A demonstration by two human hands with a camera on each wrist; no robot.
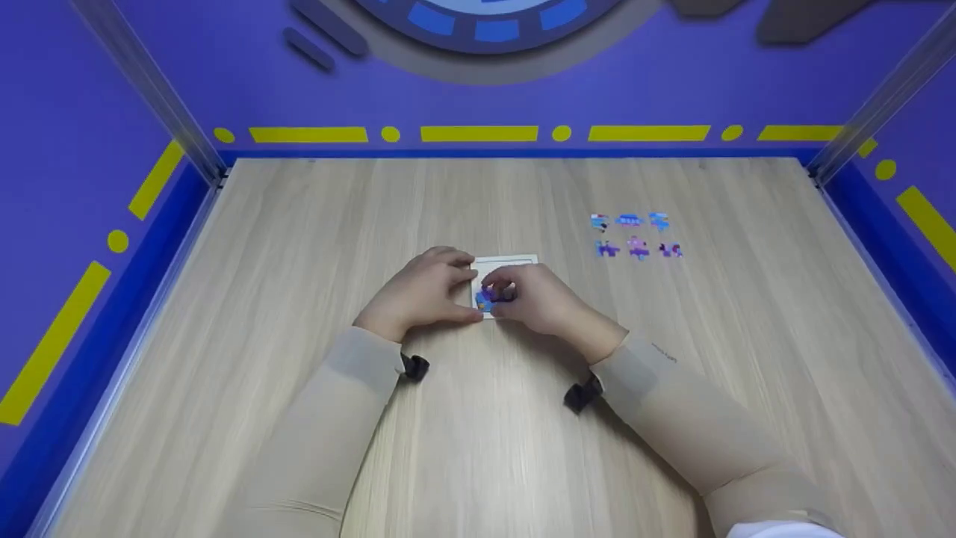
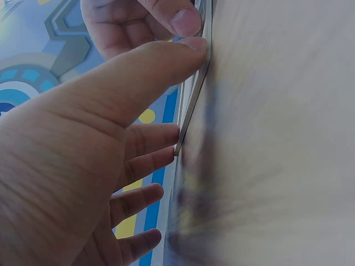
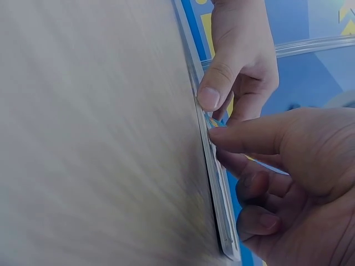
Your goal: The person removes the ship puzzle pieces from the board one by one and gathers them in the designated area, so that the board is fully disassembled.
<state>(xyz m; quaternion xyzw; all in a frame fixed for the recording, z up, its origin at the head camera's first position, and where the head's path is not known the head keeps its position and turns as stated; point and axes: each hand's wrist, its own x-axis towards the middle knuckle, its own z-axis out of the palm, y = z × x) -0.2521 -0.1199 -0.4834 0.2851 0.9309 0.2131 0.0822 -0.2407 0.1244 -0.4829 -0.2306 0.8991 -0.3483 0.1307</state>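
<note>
A small white puzzle tray (image 1: 515, 259) lies on the table between both hands. My left hand (image 1: 424, 293) rests against its left side, the thumb at the near left corner and the fingertips (image 2: 173, 133) along the edge, fairly straight. At that near left corner sits a blue and purple jigsaw piece (image 1: 484, 301). Over the tray, my right hand (image 1: 544, 302) pinches at the jigsaw piece with thumb and index finger, its other fingers curled. In the right wrist view the thumb (image 3: 219, 136) is right at the tray's rim, and the fingers hide much of the piece.
Several loose jigsaw pieces (image 1: 637, 246) lie in two rows on the wooden table (image 1: 336, 202), beyond the tray to the right. Blue walls (image 1: 478, 97) with yellow marks close off the back and both sides.
</note>
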